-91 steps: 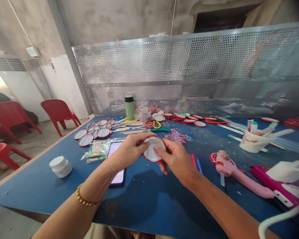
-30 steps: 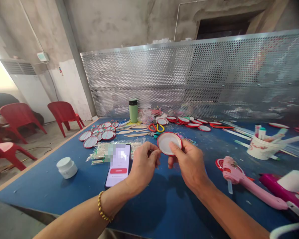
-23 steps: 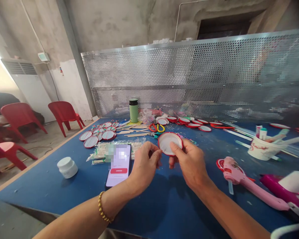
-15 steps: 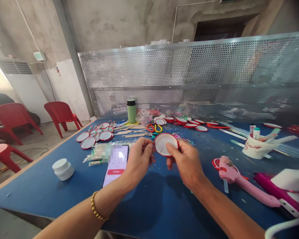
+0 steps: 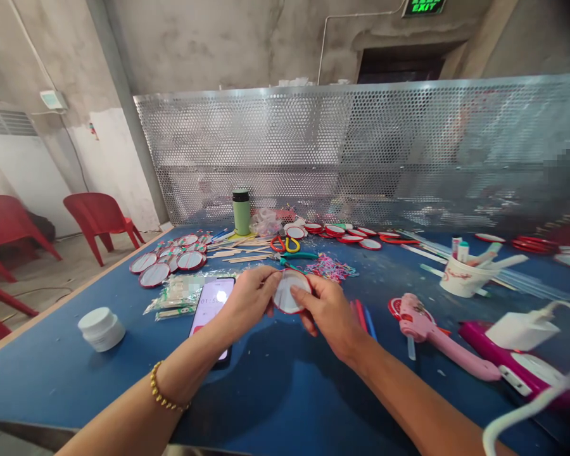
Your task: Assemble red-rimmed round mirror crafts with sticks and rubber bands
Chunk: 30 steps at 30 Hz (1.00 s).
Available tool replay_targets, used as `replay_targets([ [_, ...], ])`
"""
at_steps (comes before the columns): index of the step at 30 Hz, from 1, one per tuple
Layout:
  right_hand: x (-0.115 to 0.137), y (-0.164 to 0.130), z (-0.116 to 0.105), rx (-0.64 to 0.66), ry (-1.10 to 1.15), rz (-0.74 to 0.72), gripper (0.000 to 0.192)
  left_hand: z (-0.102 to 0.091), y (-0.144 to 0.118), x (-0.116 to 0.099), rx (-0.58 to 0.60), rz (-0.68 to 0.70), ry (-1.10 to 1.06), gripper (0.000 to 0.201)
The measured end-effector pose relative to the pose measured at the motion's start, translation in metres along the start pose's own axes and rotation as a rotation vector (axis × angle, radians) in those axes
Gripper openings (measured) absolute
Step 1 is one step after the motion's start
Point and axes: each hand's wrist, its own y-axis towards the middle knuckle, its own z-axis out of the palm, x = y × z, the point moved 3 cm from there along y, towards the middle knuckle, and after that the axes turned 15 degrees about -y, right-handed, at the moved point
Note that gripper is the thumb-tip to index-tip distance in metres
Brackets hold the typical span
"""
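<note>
A round white disc with a red rim [image 5: 287,297] is held above the blue table, its pale face tilted toward me. My right hand [image 5: 330,310] grips its right side, thumb lying on the face and fingers behind. At the left rim, my left hand [image 5: 254,291] pinches the edge between thumb and fingers; the fingertips are partly hidden. Beneath my left wrist lies a lit phone [image 5: 211,307]. Just beyond the disc are a pair of pliers [image 5: 299,255] and a heap of colourful cords [image 5: 332,267]. Red and blue pens [image 5: 365,316] lie by my right hand.
More red-rimmed discs lie at left [image 5: 154,274] and along the back [image 5: 335,230]. Around them are wooden sticks [image 5: 237,253], a green bottle [image 5: 241,212] and a white jar [image 5: 101,329]. A pen cup [image 5: 463,277], pink glue gun [image 5: 427,332] and white cable [image 5: 527,405] occupy the right.
My left hand has come onto the disc's left rim, where it was just beside it before. My view has turned slightly right, and the disc now appears lower and further left.
</note>
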Motion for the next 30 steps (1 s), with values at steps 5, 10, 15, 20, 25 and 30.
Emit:
replay_targets([
  [5,-0.007,-0.001,0.007,0.065,-0.021,0.002,0.019,0.001,-0.001,0.004,0.004,0.007,0.017,0.029],
  [10,-0.008,-0.002,0.009,0.09,-0.012,0.001,0.02,0.002,-0.002,0.005,-0.039,-0.044,0.03,0.028],
  [15,-0.009,0.0,0.01,0.111,0.063,0.021,0.022,0.001,-0.003,0.005,-0.064,-0.09,0.028,0.029],
  [20,-0.012,0.002,0.009,0.119,0.041,0.043,0.021,0.001,-0.002,0.008,0.006,-0.139,-0.075,0.025],
  [25,-0.003,0.018,-0.027,0.054,-0.327,-0.088,0.039,0.0,0.003,0.011,0.035,-0.145,-0.15,0.012],
  [30,0.0,0.046,-0.087,-0.409,-1.125,-0.04,0.028,0.0,0.003,0.013,-0.032,-0.162,-0.104,0.009],
])
